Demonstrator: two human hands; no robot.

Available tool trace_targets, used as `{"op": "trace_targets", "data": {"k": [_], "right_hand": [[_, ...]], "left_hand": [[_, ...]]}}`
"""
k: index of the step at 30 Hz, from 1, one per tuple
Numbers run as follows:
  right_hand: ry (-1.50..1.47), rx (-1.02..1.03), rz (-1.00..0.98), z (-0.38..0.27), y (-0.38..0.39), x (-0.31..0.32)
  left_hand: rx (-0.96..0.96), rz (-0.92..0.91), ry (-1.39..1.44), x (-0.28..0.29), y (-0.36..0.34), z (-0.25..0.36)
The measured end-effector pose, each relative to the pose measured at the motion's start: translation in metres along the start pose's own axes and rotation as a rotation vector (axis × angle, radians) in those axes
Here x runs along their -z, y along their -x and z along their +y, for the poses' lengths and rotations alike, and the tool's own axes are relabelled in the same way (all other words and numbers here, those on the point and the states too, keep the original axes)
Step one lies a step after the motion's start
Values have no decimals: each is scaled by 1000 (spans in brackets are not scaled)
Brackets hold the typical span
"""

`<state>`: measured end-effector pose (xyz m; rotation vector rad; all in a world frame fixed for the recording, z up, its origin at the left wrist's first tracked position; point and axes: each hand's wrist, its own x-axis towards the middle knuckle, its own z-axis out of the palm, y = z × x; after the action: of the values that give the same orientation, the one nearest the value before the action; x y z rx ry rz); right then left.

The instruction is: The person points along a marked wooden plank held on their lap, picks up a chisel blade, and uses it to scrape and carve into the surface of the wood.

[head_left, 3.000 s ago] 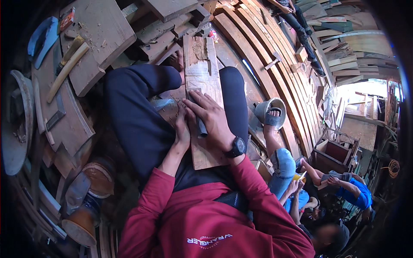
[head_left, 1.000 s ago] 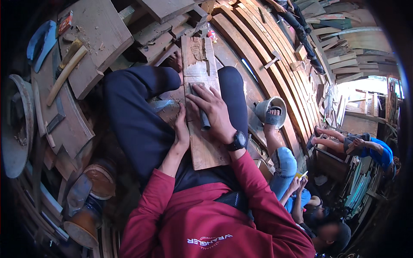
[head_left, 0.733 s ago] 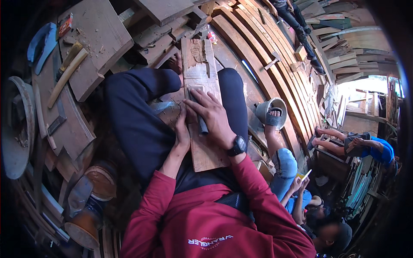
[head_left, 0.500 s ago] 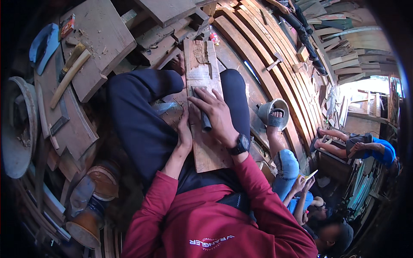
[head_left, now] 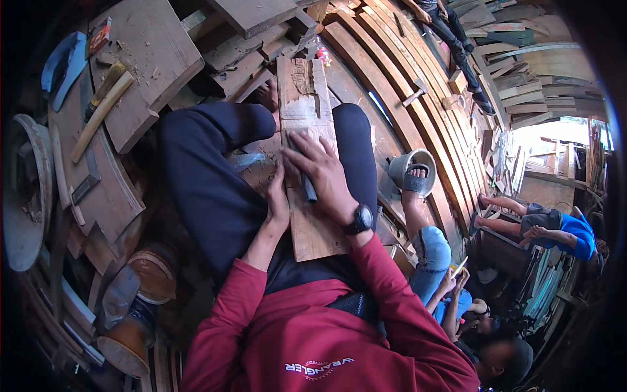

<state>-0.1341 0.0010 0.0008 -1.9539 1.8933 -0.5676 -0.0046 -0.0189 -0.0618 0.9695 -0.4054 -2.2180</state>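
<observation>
Across my lap lies a long wooden board [head_left: 317,228], its far end carved with a rough relief and a bare edge strip. My right hand [head_left: 323,171], with a dark watch at the wrist, presses down on a dark grey, sandpaper-like piece [head_left: 308,189] on the board's face. Only its near end and a bit at the far side show beneath the palm and fingers. Against the board's left edge, my left hand [head_left: 278,201] steadies it, fingers together and partly hidden. A bare foot [head_left: 268,95] rests beside the board's far end.
On the left, planks bear a wooden-handled tool [head_left: 103,116] and a blue curved object [head_left: 65,70]. A round basin [head_left: 29,196] stands at the far left. Long beams with a hammer [head_left: 414,93] run at the right, near a bucket [head_left: 428,163]. Other people sit and stand at right.
The view has shifted slightly, moving most things a little left. My right hand and the grey piece stay on nearly the same part of the board. At right, the blue-shirted person's arm has moved.
</observation>
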Motion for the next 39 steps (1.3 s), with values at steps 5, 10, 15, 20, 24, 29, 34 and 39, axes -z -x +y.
{"op": "trace_targets", "data": {"k": [5, 10, 15, 20, 24, 29, 34, 39], "right_hand": [[39, -26, 15, 5, -5, 1], [34, -3, 24, -1, 0, 12], [70, -14, -10, -4, 3, 17], [59, 3, -20, -5, 14, 22], [24, -36, -32, -5, 21, 28], [48, -47, 34, 4, 28, 20], [12, -75, 85, 10, 23, 30], [-22, -118, 89, 9, 30, 27]], "left_hand": [[23, 48, 69, 22, -13, -20], [41, 2, 102, 2, -1, -2], [13, -41, 20, 3, -1, -1], [25, -38, 21, -3, 2, 6], [14, -40, 28, 5, -2, -3], [31, -56, 47, 6, -5, -3], [30, -23, 8, 14, -8, -11], [41, -21, 6, 11, -8, -8]]}}
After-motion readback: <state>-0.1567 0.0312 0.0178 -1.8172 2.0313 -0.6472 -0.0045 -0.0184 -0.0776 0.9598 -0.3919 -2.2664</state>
